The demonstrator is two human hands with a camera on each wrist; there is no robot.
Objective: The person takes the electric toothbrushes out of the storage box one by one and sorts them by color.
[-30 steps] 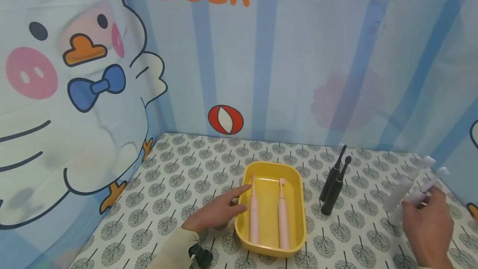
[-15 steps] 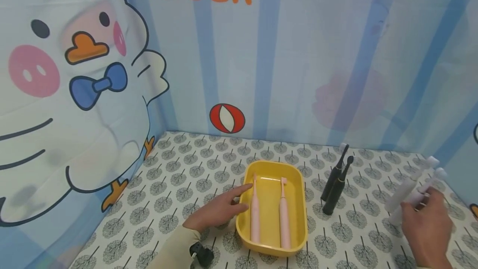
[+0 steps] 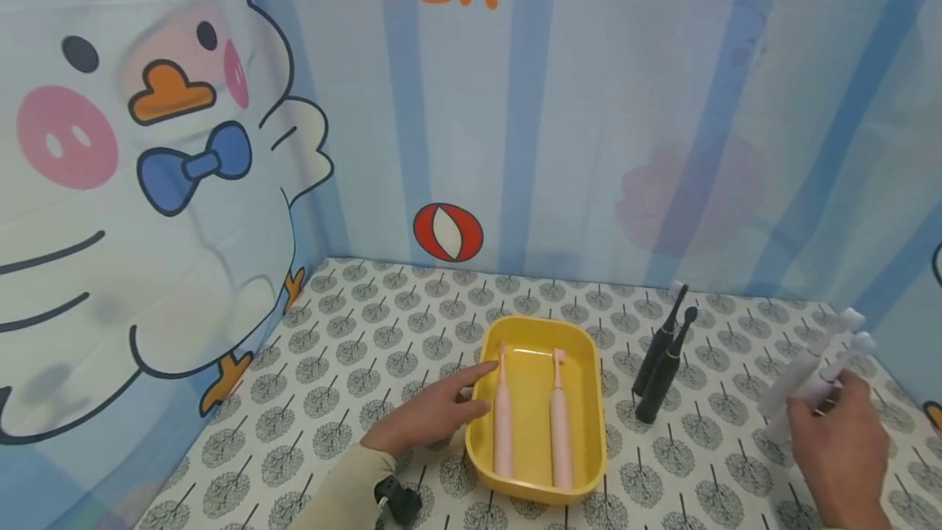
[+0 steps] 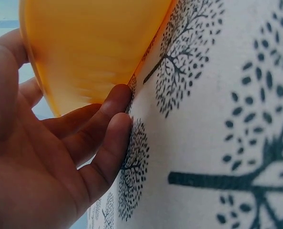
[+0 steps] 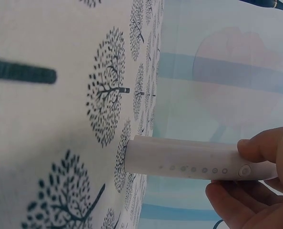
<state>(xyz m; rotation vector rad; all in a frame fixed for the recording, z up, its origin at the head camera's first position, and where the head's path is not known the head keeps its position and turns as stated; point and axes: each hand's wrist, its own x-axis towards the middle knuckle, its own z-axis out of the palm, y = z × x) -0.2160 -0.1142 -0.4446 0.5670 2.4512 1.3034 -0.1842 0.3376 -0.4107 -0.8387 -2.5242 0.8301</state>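
Near the right edge of the table (image 3: 736, 464), the right hand (image 3: 841, 440) pinches the front white toothbrush (image 5: 194, 160) upright, covering part of its handle; whether its base touches down is hard to say. The rear white toothbrush (image 3: 796, 373) is partly hidden behind it. Two black toothbrushes (image 3: 657, 387) stand between there and the yellow tray (image 3: 545, 492), which carries two pink toothbrushes (image 3: 561, 440). The left hand (image 3: 430, 413), fingers loosely spread, touches the tray's left side, some fingertips hidden by its wall in the wrist view.

Cream left sleeve (image 3: 344, 491); small black wrist device (image 3: 398, 502).
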